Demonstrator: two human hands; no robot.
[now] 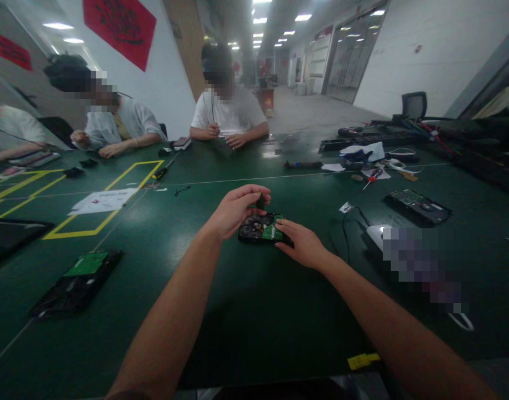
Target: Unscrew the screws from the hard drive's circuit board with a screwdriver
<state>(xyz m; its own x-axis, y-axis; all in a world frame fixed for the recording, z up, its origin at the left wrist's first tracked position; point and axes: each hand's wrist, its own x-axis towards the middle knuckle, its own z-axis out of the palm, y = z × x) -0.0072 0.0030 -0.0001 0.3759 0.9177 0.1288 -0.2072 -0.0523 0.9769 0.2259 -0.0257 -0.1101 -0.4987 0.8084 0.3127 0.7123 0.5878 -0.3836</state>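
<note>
A black hard drive [258,229] with a green circuit board on top lies on the green table [254,311] in front of me. My left hand [233,210] hovers just above it, fingers pinched on a small dark tool [260,201] that stands upright over the drive. My right hand [301,243] rests on the drive's right edge, fingers curled against it and holding it down.
Another hard drive [417,205] lies at the right, a dismantled device [77,280] with a green board at the left. Yellow tape outlines [106,214] and a paper sheet [102,201] mark the left side. Tools and cables [373,164] clutter the far right. Three people sit across the table.
</note>
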